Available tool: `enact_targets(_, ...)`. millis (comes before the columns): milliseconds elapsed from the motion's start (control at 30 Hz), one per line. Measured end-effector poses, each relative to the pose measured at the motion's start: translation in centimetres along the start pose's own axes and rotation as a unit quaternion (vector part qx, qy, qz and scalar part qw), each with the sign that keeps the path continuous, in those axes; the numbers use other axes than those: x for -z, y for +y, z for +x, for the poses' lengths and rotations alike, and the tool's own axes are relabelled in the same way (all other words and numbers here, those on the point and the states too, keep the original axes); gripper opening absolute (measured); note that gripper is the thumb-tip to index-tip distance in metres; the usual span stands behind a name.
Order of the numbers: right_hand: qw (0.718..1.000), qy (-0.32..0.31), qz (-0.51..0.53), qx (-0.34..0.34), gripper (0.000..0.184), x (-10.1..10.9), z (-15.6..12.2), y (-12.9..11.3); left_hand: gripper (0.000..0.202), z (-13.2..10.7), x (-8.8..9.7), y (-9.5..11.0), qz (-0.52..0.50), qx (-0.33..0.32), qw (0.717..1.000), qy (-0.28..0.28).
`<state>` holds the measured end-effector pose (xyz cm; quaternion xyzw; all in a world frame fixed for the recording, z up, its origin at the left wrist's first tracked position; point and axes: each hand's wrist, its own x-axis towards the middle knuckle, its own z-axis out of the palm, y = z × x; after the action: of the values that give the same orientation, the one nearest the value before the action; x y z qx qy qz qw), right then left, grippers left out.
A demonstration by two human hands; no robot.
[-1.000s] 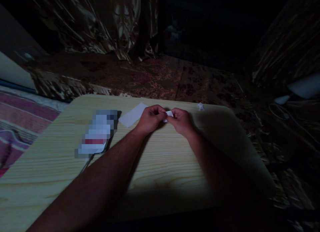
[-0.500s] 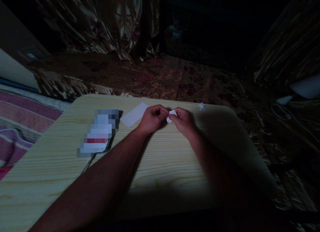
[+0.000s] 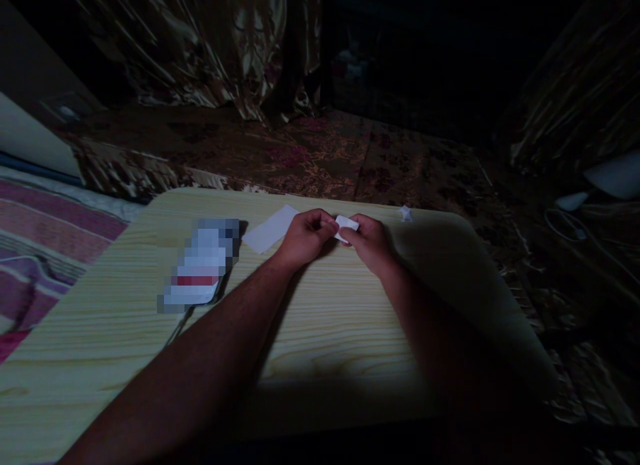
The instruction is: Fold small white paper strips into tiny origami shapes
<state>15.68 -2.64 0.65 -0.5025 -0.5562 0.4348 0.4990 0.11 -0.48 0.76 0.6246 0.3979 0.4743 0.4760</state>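
Observation:
A small folded piece of white paper (image 3: 347, 225) is pinched between my two hands, above the far half of the wooden table. My left hand (image 3: 310, 235) has its thumb and fingertips closed on the paper's left edge. My right hand (image 3: 369, 241) grips the right side, its thumb lying across the front. The fingers behind the paper are mostly hidden. A flat white sheet of paper (image 3: 270, 229) lies just left of my left hand. Beyond my right hand sits a small folded paper star (image 3: 406, 213), near the far edge.
A blurred-out phone-like device (image 3: 200, 265) with a cable lies on the table (image 3: 330, 331) at left. Patterned cloth (image 3: 320, 151) and a curtain (image 3: 240, 45) are behind the table. A striped bedcover (image 3: 40, 238) lies left; a white lamp-like object (image 3: 615, 178) stands at right.
The folded paper has turned slightly between my fingers, from a tilted diamond look to a flatter one. Both hands stay close together in nearly the same place. The view has shifted slightly.

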Motion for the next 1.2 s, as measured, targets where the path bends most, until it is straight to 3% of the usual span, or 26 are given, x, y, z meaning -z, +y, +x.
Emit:
enact_targets(133, 0.999, 0.005, 0.052, -0.009, 0.015, -0.09, 0.02, -0.15, 0.023, 0.15, 0.05, -0.15, -0.036, 0.017, 0.998, 0.045)
enact_targets(467, 0.997, 0.042, 0.068, -0.007, 0.018, -0.08, 0.08, 0.01, 0.024, -0.04, 0.04, 0.15, -0.022, 0.030, 0.999, -0.006)
enact_targets(667, 0.993, 0.080, 0.089, -0.003, 0.023, -0.19, 0.19, 0.01, 0.025, 0.07, 0.14, -0.10, -0.019, 0.035, 0.999, 0.016)
enact_targets(933, 0.995, 0.097, 0.027, -0.016, 0.024, -0.57, -0.09, -0.55, 0.021, 0.07, -0.03, -0.16, 0.024, 0.017, 0.999, 0.027)
enact_targets(1200, 0.994, 0.103, -0.010, 0.035, 0.016, -0.78, 0.06, 0.05, 0.021, -0.01, 0.06, -0.02, 0.081, 0.012, 0.997, -0.010)
